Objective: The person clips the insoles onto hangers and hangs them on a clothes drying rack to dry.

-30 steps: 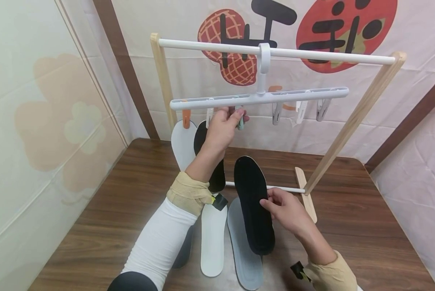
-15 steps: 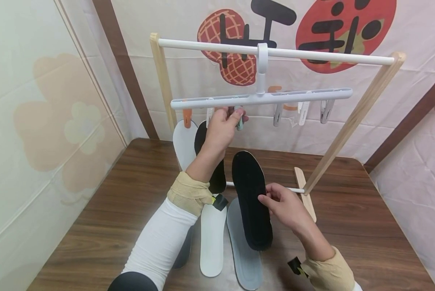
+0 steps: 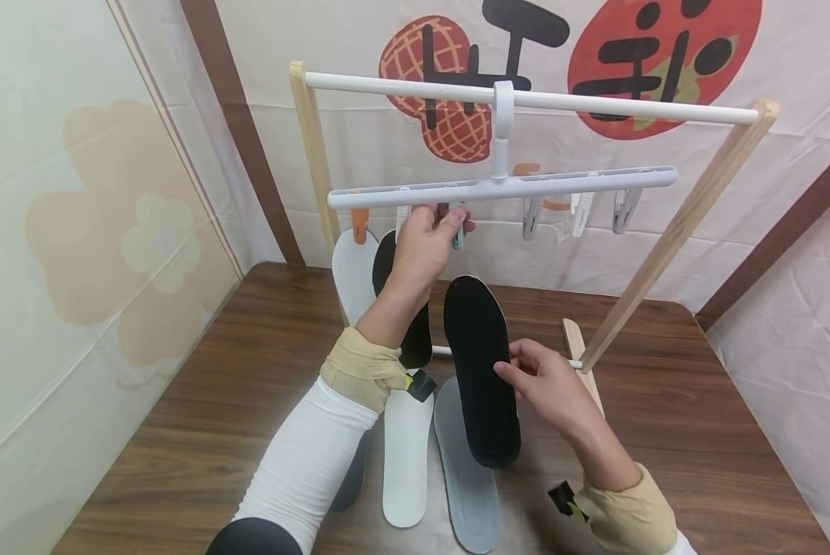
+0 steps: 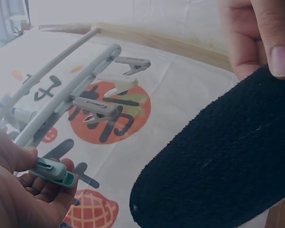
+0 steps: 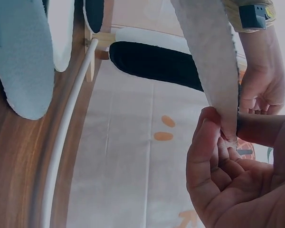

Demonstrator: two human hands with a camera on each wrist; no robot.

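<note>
My left hand [image 3: 421,243] pinches a mint-green clothes peg [image 4: 54,172] that hangs under the white hanger bar [image 3: 560,183]. By its right edge, my right hand [image 3: 546,381] holds a black insole [image 3: 480,370] upright below that peg, with a gap between them. In the right wrist view the pale back of this insole [image 5: 211,61] shows between thumb and fingers. An orange peg [image 3: 360,226] carries a light grey insole [image 3: 354,266] at the bar's left end. Beside it a white peg [image 3: 402,220] is above another black insole [image 3: 418,331], partly hidden by my left arm.
On the brown table [image 3: 199,401] lie a white insole [image 3: 405,462], a grey insole [image 3: 470,493] and a dark grey one [image 3: 350,482] partly under my left sleeve. Several pegs [image 3: 531,218] hang on the bar's right half. A wooden rack [image 3: 678,231] supports the hanger.
My right hand has raised the black insole a little, towards the green peg. The hanger's right end has swung slightly right. My left hand has stayed at the green peg.
</note>
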